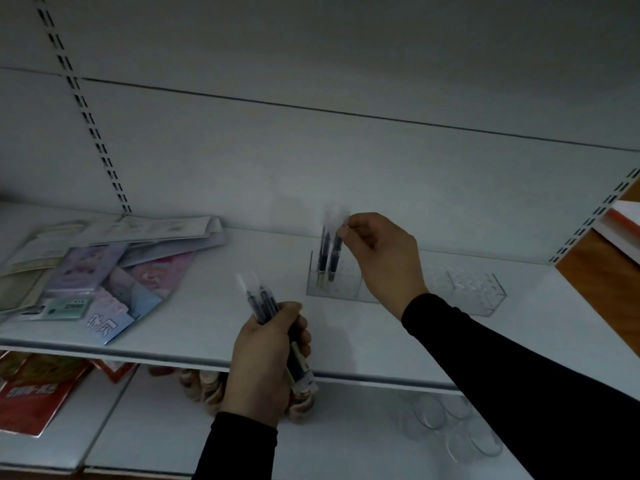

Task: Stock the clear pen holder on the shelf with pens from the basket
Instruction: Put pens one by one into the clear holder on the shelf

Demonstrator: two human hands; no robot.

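A clear pen holder with several compartments stands on the white shelf, right of centre. Two dark pens stand upright in its left end. My right hand pinches the clear cap end of one of them, the pen, which is blurred, its tip down in the holder. My left hand hovers in front of the shelf edge, closed around a bunch of pens with dark barrels and clear caps pointing up. The basket is out of view.
A heap of notebooks and stationery packs lies on the left of the shelf. On the lower shelf sit red booklets, a brownish item behind my left hand and clear round containers. A slotted upright and wooden unit stand right.
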